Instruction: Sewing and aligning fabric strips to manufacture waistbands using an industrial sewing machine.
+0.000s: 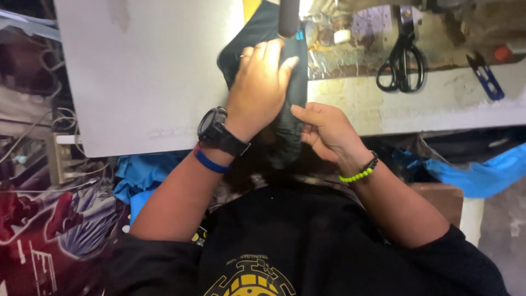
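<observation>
The white table is the biggest thing here, and it fills the upper part of the view. A piece of dark cloth lies over the front edge of the table, near its middle, and hangs down toward the person's black shirt. The cloth has a small bright blue mark near its top.

The left hand lies flat on the cloth, above the table edge. Its fingers are nearly straight and close together, and the palm presses down on the fabric; it is spread open, not closed around anything. This wrist carries a black watch and a blue band.

The right hand is just below the table edge, beside the hanging part of the cloth. Its fingers are half curled, and the thumb with the fingertips pinches the edge of the cloth. This wrist carries 1 bracelet of bright green beads.

On the table, to the right of the cloth, lie black scissors, and further right a small blue thread cutter. Under the table on the right hangs blue fabric, and more blue fabric shows under the table on the left.
</observation>
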